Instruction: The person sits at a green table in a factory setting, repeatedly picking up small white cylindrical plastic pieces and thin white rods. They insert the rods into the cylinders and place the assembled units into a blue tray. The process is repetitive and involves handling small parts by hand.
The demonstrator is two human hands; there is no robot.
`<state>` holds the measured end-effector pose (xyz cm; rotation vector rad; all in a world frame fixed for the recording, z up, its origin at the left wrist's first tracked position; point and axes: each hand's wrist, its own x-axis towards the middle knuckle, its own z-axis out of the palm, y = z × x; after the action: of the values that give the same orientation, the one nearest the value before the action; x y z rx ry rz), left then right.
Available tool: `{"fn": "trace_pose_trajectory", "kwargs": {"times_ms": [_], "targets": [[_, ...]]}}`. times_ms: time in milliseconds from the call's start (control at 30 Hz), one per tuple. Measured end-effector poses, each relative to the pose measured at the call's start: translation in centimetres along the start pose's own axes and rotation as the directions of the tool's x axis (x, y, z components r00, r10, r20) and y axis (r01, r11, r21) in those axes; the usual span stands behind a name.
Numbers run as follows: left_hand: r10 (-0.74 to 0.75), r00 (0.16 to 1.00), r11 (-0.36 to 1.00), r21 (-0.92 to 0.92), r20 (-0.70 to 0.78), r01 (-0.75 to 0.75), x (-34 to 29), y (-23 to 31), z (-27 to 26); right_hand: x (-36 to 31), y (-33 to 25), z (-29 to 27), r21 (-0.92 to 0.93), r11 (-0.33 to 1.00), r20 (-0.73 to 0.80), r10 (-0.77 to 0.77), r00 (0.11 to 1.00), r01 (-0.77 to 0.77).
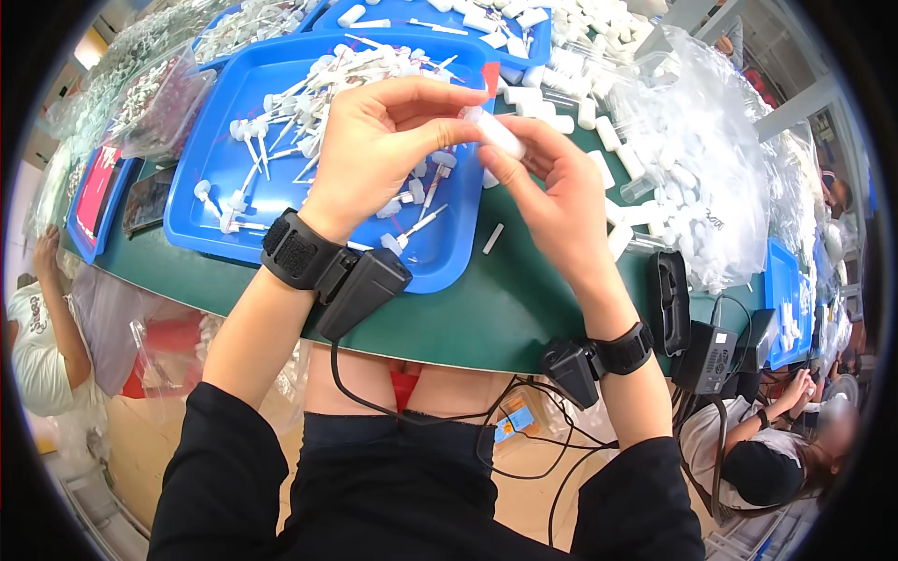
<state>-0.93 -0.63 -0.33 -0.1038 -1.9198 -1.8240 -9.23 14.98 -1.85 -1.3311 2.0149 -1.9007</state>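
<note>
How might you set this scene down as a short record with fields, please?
Right hand: holds a tilted white cylinder
Left hand: fingers at the cylinder's upper-left end; whether they grip it is unclear
Beneath the left hand: blue tray holding white-headed, thin-stemmed pieces
Right of the tray: loose white cylinders and a clear plastic bag with white pieces
Surface: green tabletop, with a small white stick lying on it
Wrists: a black strapped device on each
</note>
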Motion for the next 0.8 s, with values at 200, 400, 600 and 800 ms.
{"fn": "trace_pose_trajectory", "kwargs": {"times_ms": [200, 400, 600, 800], "targets": [[-0.023, 1.000, 1.000, 0.017, -0.005, 0.023, 0.1, -0.2, -0.2, 0.0, -0.4, 0.2, -0.154, 0.988, -0.058, -0.028, 0.998, 0.019], [-0.037, 0.999, 0.995, 0.095, -0.004, 0.037, 0.1, 0.3, -0.4, -0.4, -0.4, 1.0, -0.173, 0.984, -0.151, -0.076, 0.986, 0.050], [-0.005, 1.000, 0.990, 0.138, 0.010, 0.004, 0.1, 0.4, 0.1, -0.1, 0.2, 0.2, -0.265, 0.952, -0.114, -0.188, 0.976, 0.152], [0.033, 0.999, 0.996, 0.085, 0.042, -0.036, 0.0, 0.1, -0.1, -0.1, -0.9, -0.1, -0.412, 0.870, -0.046, -0.316, 0.948, 0.271]]}}
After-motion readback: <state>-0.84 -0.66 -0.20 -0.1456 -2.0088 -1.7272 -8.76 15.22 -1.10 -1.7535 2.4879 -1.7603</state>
